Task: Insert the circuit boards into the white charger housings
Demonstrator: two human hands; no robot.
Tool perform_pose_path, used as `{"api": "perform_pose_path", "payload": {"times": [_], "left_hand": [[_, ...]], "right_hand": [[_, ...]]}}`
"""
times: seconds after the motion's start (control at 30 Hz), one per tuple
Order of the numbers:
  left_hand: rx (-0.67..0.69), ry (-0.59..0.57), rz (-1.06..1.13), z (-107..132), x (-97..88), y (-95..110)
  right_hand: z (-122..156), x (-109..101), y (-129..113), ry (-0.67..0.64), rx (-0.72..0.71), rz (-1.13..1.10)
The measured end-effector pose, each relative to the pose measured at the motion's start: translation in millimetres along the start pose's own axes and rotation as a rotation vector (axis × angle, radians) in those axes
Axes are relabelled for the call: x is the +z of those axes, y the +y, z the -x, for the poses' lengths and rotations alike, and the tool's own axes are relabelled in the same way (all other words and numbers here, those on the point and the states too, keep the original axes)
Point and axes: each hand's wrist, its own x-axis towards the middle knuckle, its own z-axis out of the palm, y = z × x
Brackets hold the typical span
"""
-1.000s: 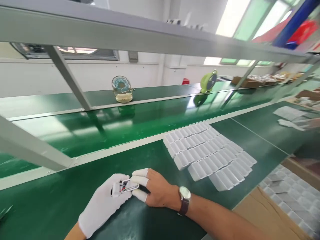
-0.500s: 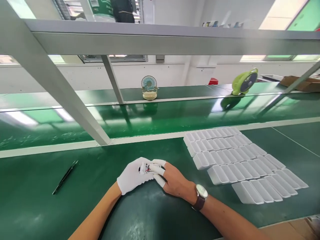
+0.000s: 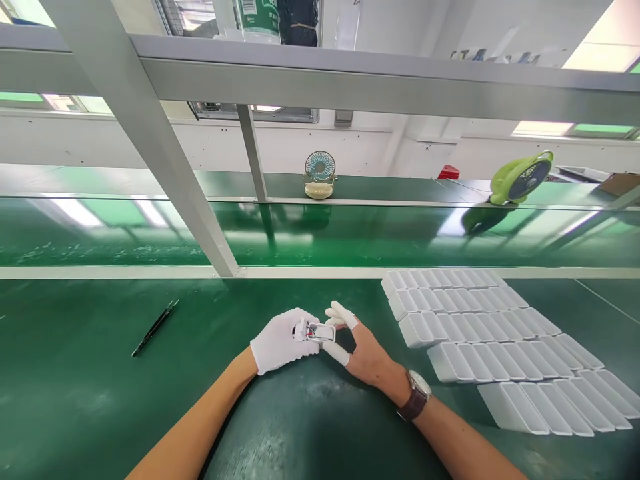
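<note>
My left hand (image 3: 283, 342), in a white glove, is closed round a small white plastic housing (image 3: 321, 332). The housing has an open hollow at its right end and small red and dark parts inside near its middle. White finger cots cover fingertips of my right hand (image 3: 361, 348), which wears a wristwatch. Its thumb and fingers are spread apart at the right end of the housing; I cannot tell whether the thumb touches it. Black tweezers (image 3: 155, 327) lie on the green tabletop (image 3: 80, 400) to the left.
Rows of white trays (image 3: 465, 360) with narrow compartments stand on the right. A grey metal frame (image 3: 180, 167) rises from the table's back edge and carries a shelf. Farther back are a small fan (image 3: 320, 175) and a green fan (image 3: 521, 177).
My right hand's fingers have lifted off the housing and spread, uncovering its hollow end. My left hand keeps hold. The whole view has turned slightly.
</note>
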Motion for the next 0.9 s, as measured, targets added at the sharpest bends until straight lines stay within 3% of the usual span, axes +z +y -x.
{"api": "perform_pose_path", "payload": {"times": [0.2,0.4,0.6,0.67,0.83,0.9], "left_hand": [[0.000,-0.011,0.060,1,-1.2,-1],[-0.009,-0.012,0.063,3,-1.6,-3],[0.022,0.007,-0.033,3,-12.4,1],[-0.020,0.086,-0.053,0,-24.5,-1],[-0.251,0.484,-0.111,-15,-53.6,-18],[-0.282,0.547,-0.161,-19,-57.3,-25]], "right_hand": [[2,5,6,-0.098,-0.026,0.095],[1,13,14,-0.072,-0.060,0.322],[-7,6,7,-0.091,-0.258,0.545],[-12,2,4,-0.122,-0.308,0.609],[-17,5,9,-0.129,-0.385,0.770],[-16,10,13,-0.089,-0.383,0.788]]}}
